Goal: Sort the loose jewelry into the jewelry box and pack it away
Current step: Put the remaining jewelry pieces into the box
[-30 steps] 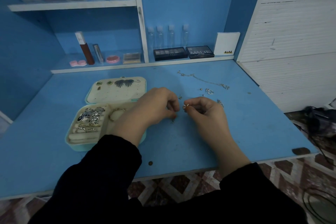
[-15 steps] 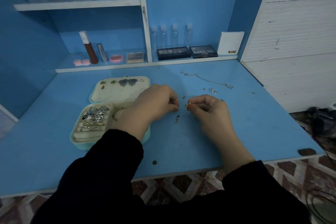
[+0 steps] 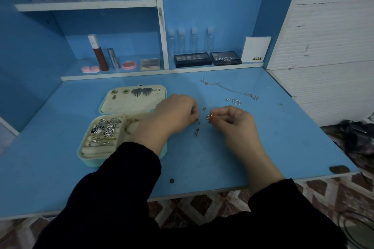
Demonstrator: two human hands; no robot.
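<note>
Earring (image 3: 209, 116) pinched in right hand (image 3: 234, 121) grip, mid-worktop (image 3: 222, 157); left hand (image 3: 176, 111) grip curled, contents unclear. Open jewelry box (image 3: 89, 162) lies left, near front edge; chain (image 3: 230, 90) back right.

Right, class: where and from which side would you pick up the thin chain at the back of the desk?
Probably pinch the chain at its pendant end, the bulkiest part, from straight above: it lies flat and slack on the desk, offering no side grip.
</note>
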